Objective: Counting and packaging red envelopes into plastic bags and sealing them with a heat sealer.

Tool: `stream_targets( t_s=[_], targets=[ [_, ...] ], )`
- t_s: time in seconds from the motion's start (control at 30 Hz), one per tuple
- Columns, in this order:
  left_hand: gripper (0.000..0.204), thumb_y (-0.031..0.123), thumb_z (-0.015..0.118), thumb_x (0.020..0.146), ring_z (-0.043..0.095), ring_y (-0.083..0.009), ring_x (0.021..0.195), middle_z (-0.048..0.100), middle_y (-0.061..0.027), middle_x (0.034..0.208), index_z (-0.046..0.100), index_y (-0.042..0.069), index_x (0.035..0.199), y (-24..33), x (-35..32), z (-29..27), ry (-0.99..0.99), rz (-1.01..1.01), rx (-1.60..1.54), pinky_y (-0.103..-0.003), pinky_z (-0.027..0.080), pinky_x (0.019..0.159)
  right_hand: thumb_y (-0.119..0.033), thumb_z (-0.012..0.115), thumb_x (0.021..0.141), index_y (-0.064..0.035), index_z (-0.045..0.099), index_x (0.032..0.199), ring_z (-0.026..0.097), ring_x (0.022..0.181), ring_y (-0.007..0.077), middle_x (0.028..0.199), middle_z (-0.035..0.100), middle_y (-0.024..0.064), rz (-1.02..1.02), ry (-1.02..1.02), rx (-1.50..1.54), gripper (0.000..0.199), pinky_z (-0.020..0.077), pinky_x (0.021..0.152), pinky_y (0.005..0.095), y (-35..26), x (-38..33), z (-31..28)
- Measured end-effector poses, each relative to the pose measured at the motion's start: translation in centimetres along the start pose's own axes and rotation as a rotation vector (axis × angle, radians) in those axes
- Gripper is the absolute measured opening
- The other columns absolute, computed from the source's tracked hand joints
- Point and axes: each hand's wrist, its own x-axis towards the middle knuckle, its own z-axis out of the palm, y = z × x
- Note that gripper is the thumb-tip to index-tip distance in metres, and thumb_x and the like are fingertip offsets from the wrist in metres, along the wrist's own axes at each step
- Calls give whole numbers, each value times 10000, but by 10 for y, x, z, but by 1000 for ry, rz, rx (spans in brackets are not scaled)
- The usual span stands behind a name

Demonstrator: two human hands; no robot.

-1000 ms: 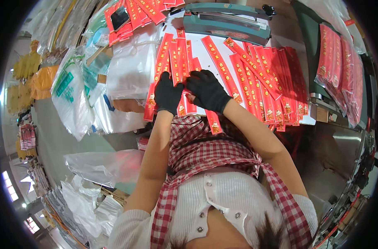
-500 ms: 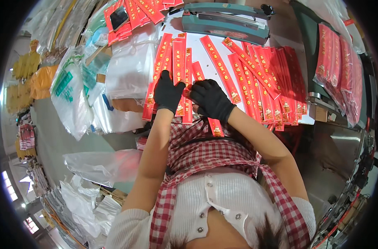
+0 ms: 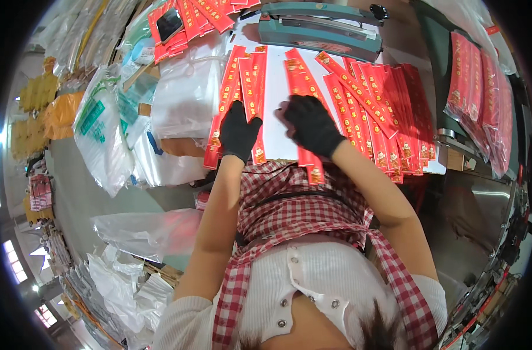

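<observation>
Head view showed the left hand, thumb spread, on gold-printed red strips, and the right hand, finger state indiscernible, over more strips.

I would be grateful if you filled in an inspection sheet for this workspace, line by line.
Surface: white tabletop, partly covered by red strips.
Job's things: left group of red printed strips; middle group of red printed strips; fanned row of red printed strips on the right.
Clutter: dark phone on red strips at upper left; clear plastic bags left of the strips.
Hands: gloved left hand on the left group; gloved right hand over the middle group, blurred, grip unclear.
Cables: red cable-like line at lower right, nature unclear.
Surroundings: teal machine at the far side; bagged red strips at right; orange bag at left.
</observation>
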Motion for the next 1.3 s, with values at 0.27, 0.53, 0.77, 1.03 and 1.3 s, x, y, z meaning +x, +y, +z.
stream_targets(
  t_s=[0.27, 0.53, 0.77, 1.03, 1.3],
  targets=[
    [505, 260, 745, 814, 629, -267, 743, 629, -115, 802, 580, -6, 1209, 49, -27, 6, -66, 136, -262, -395, 506, 684, -107, 722, 614, -55, 585, 1110, 532, 1158, 332, 1225, 565, 144, 232, -76, -185, 517, 437, 970, 443, 41, -30, -51],
    [376, 272, 713, 807, 446, -336, 1226, 515, -98, 1267, 647, 164, 1161, 33, -17, -17, -119, 526, 196, -481, 422, 959, -221, 693, 777, -70, 558, 1218, 535, 1100, 363, 1218, 549, 162, 394, -27, -42, 486, 464, 848, 469, -20, -3, -23],
    [440, 378, 687, 845, 416, -335, 1278, 493, -109, 1328, 644, 160, 1225, 25, -22, 1, 48, 461, 54, -493, 390, 1003, -157, 698, 709, -67, 571, 1208, 503, 1186, 355, 1324, 522, 136, 366, 55, -29, 523, 433, 937, 478, -21, -2, -12],
    [549, 373, 683, 842, 406, -348, 1293, 481, -120, 1355, 573, 147, 1329, 29, -20, -1, 38, 490, 114, -490, 379, 1030, -202, 698, 729, -69, 600, 1107, 513, 1191, 331, 1272, 570, 100, 124, 34, -20, 412, 419, 932, 458, -13, 12, -7],
    [587, 383, 663, 857, 394, -383, 1308, 489, -150, 1375, 527, 139, 1374, 35, -29, -3, 19, 514, 148, -504, 354, 1065, -206, 689, 698, -61, 611, 1030, 560, 1033, 348, 1063, 609, 137, 442, -99, -199, 371, 425, 881, 467, -4, 1, -31]
  ],
)
